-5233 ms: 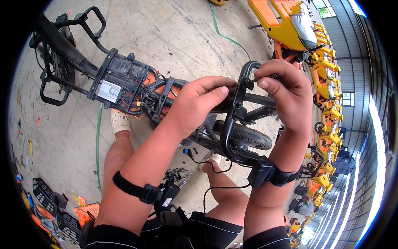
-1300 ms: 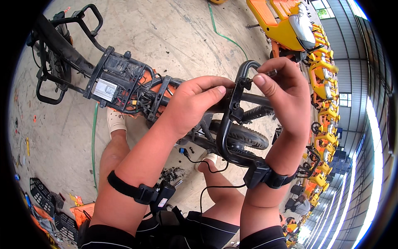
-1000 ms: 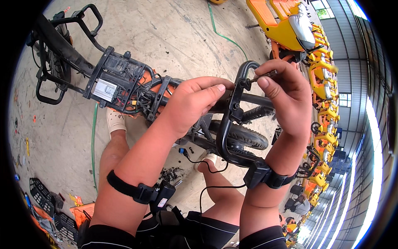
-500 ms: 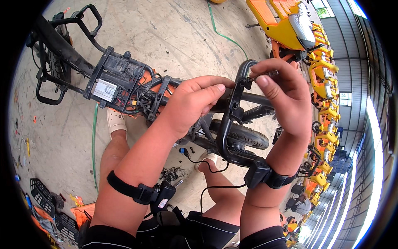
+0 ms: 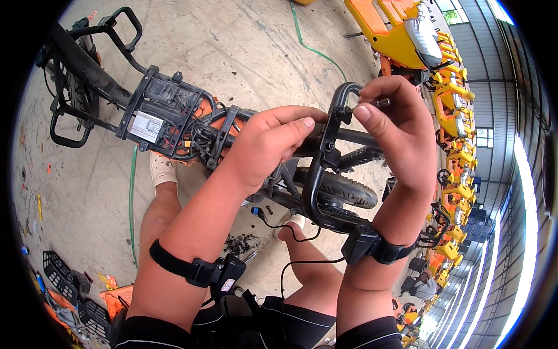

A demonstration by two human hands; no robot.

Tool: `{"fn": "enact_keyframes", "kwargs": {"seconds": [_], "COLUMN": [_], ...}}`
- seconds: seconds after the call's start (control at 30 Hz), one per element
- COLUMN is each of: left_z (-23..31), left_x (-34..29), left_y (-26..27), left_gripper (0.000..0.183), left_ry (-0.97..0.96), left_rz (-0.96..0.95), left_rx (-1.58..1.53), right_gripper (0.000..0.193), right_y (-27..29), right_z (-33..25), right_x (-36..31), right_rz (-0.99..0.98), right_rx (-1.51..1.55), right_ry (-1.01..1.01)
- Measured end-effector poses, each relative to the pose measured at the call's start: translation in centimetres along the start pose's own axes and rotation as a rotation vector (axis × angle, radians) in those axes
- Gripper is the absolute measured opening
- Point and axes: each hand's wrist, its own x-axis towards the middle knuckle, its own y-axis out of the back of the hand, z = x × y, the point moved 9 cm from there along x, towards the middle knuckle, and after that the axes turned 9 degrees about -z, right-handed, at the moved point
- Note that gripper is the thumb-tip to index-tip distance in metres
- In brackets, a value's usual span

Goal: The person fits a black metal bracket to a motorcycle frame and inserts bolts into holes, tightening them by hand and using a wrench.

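A stripped electric scooter frame lies across my view, its black tubular loop [image 5: 314, 185] bent around a flat bracket [image 5: 330, 135]. My right hand [image 5: 401, 125] is at the bracket's right side, thumb and fingers closed around a thin dark metal rod [image 5: 382, 103]. The rod points toward a small black fitting [image 5: 344, 114] on the bracket. Against the bracket's left side is my left hand [image 5: 264, 145], thumb pressed to the curled fingers; anything inside them is hidden.
Exposed wiring [image 5: 200, 139] and a silver box [image 5: 146, 127] sit on the frame to the left. Below the loop is a treaded wheel [image 5: 343, 191]. Small dark parts [image 5: 241, 244] are scattered on the floor. Yellow scooters [image 5: 453, 116] line the right side.
My right hand's fingers have shifted slightly to the right around the rod, with the fingertips lifting a little. My left hand stays at the bracket.
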Motion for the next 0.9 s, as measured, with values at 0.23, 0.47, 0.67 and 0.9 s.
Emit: {"fn": "enact_keyframes", "kwargs": {"seconds": [0.23,0.47,0.67,0.9], "left_z": [0.20,0.11,0.15,0.06], "left_x": [-0.01,0.01,-0.04,0.00], "left_y": [-0.32,-0.18,-0.12,-0.18], "left_gripper": [0.034,0.034,0.034,0.034], "left_ry": [-0.008,-0.007,-0.005,0.002], "left_rz": [-0.009,-0.010,-0.017,-0.023], "left_rx": [-0.002,0.016,0.020,0.015], "right_gripper": [0.017,0.017,0.019,0.017], "right_y": [0.31,0.08,0.11,0.39], "right_z": [-0.26,-0.43,0.39,0.04], "right_x": [-0.04,0.00,-0.09,-0.12], "right_rz": [-0.020,-0.015,0.026,0.009], "right_rx": [-0.053,-0.038,-0.013,-0.056], "right_ry": [0.054,0.122,-0.074,0.022]}}
